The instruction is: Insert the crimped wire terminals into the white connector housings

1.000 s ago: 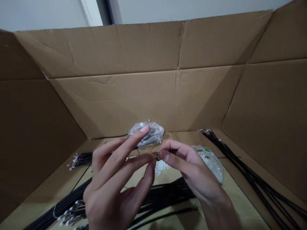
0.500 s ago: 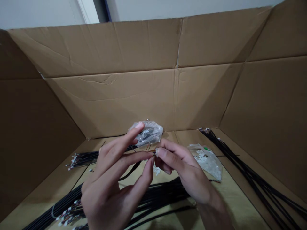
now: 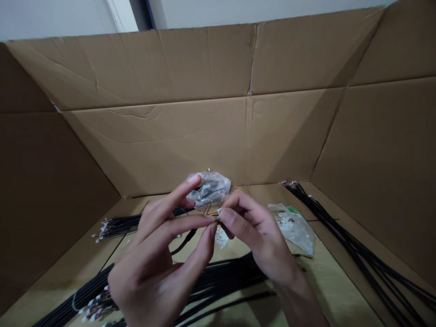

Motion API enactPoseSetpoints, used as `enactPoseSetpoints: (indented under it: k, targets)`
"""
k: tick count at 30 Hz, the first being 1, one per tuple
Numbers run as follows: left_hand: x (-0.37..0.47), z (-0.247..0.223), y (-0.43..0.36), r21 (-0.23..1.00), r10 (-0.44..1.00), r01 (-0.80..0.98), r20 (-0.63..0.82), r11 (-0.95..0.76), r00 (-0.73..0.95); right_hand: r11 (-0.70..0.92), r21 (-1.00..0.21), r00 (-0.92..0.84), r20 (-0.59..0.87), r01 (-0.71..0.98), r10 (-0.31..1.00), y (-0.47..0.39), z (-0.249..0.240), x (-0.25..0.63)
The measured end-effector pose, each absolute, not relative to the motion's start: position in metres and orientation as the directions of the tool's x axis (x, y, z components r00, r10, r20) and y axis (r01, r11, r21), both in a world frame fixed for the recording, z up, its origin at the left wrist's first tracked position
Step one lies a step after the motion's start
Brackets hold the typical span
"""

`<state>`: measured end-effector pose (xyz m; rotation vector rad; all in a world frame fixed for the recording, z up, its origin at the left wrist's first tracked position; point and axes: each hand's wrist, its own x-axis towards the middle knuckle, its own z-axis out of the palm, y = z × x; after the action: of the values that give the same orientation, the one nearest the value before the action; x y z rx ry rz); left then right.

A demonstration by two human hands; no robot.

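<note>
Thumb and index finger of my left hand (image 3: 163, 254) pinch the thin wires of a black cable (image 3: 184, 241) at the centre; its other fingers are raised. My right hand (image 3: 259, 231) is closed on a small white connector (image 3: 220, 212), right beside the left fingertips. Orange and dark wires (image 3: 213, 213) run to the connector. How far the wire ends sit in it is hidden by the fingertips. Behind and below the hands lies a pile of small white connectors (image 3: 222, 238).
Black cable bundles lie at the front (image 3: 235, 277), left (image 3: 126, 225) and right (image 3: 340, 231). A clear bag (image 3: 211, 187) rests by the back cardboard wall (image 3: 163, 145). Another bag (image 3: 298, 231) with white pieces lies on the right.
Both hands have shifted slightly left, and the right fingers are a little more bent. More of the white connector pile shows between the hands.
</note>
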<state>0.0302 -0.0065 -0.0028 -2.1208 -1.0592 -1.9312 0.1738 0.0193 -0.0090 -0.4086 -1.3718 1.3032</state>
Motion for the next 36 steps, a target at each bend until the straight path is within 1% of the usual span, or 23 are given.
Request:
enactPoseSetpoints:
  k: [2, 8, 14, 18, 23, 25, 28, 31, 36]
  targets:
    - [0.027, -0.004, -0.003, 0.371, 0.431, 0.520, 0.902, -0.769, -0.007, 0.306, -0.838, -0.284, 0.460, -0.451, 0.841, 0.021, -0.009, 0.173]
    - [0.023, -0.005, -0.001, 0.411, 0.506, 0.523, 0.861, -0.747, 0.046, 0.220, -0.825, -0.258, 0.398, -0.520, 0.880, 0.026, -0.013, 0.170]
    - [0.020, -0.009, 0.002, 0.411, 0.513, 0.532, 0.857, -0.740, 0.051, 0.186, -0.815, -0.239, 0.366, -0.549, 0.899, 0.027, -0.013, 0.170]
    - [0.021, -0.007, 0.005, 0.331, 0.455, 0.584, 0.887, -0.741, 0.075, 0.191, -0.817, -0.244, 0.372, -0.544, 0.896, 0.026, -0.011, 0.169]
    - [0.022, -0.002, 0.006, 0.136, 0.353, 0.723, 0.922, -0.677, 0.157, 0.179, -0.821, -0.253, 0.362, -0.542, 0.897, 0.026, -0.010, 0.168]
    - [0.021, -0.001, 0.004, 0.080, 0.331, 0.751, 0.924, -0.655, 0.190, 0.163, -0.826, -0.255, 0.345, -0.540, 0.903, 0.026, -0.010, 0.167]
    - [0.018, -0.001, 0.001, 0.028, 0.339, 0.772, 0.908, -0.635, 0.246, 0.132, -0.840, -0.262, 0.307, -0.525, 0.915, 0.026, -0.010, 0.166]
    - [0.015, 0.000, 0.000, -0.018, 0.337, 0.757, 0.888, -0.653, 0.312, 0.097, -0.850, -0.272, 0.271, -0.518, 0.923, 0.025, -0.009, 0.166]
    - [0.012, -0.001, 0.000, -0.039, 0.334, 0.738, 0.875, -0.674, 0.351, 0.060, -0.862, -0.288, 0.234, -0.504, 0.929, 0.024, -0.008, 0.168]
